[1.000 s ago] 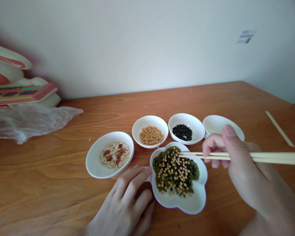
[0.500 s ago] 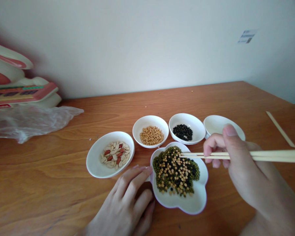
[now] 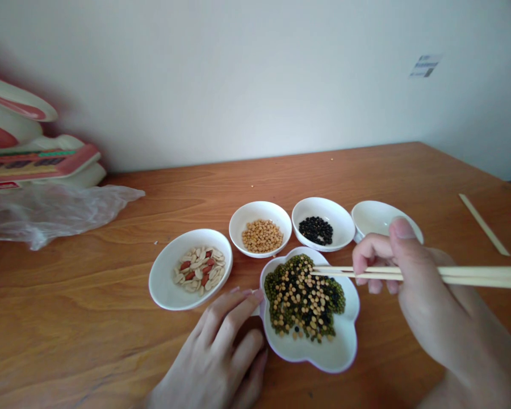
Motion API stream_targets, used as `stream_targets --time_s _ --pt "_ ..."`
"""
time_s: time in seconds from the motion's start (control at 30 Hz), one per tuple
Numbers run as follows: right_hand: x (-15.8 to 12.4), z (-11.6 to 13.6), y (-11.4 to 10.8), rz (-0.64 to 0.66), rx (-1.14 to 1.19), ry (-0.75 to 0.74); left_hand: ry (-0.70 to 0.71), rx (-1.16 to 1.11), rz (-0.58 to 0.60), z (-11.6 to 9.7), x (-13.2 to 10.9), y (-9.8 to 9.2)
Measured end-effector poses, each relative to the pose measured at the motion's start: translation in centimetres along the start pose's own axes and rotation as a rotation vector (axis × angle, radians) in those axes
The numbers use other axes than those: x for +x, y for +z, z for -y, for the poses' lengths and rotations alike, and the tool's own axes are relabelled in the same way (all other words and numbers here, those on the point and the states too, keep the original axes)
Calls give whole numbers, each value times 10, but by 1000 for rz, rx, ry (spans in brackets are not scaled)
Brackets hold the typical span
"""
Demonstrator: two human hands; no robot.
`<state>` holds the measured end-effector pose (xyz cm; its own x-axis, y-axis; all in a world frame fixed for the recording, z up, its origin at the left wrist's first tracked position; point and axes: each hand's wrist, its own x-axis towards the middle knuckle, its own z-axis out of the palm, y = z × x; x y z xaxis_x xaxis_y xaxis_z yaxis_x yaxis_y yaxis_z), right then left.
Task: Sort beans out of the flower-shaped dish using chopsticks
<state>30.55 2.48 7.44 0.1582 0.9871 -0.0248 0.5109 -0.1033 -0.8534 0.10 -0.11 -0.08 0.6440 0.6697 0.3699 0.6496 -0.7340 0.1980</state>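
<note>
Head view: right hand (image 3: 426,301) fingers pinch chopsticks (image 3: 409,274) lying level, tips leftward over the mixed-bean dish (image 3: 344,346).

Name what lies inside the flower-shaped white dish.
The flower-shaped dish holds mixed beans: green, yellow and black. Chopsticks in the right hand reach over them. Beans beneath the top layer are hidden.

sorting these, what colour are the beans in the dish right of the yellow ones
Black beans, clearest in the head view.

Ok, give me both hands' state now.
Left hand: open, flat on table, fingertips at the mixed-bean dish.
Right hand: closed on chopsticks.
</note>
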Motion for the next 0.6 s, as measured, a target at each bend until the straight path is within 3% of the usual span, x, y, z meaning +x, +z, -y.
stream_targets --time_s 0.6 --pt "1 0 3 2 -27 -14 -16 10 16 -1 -3 -1"
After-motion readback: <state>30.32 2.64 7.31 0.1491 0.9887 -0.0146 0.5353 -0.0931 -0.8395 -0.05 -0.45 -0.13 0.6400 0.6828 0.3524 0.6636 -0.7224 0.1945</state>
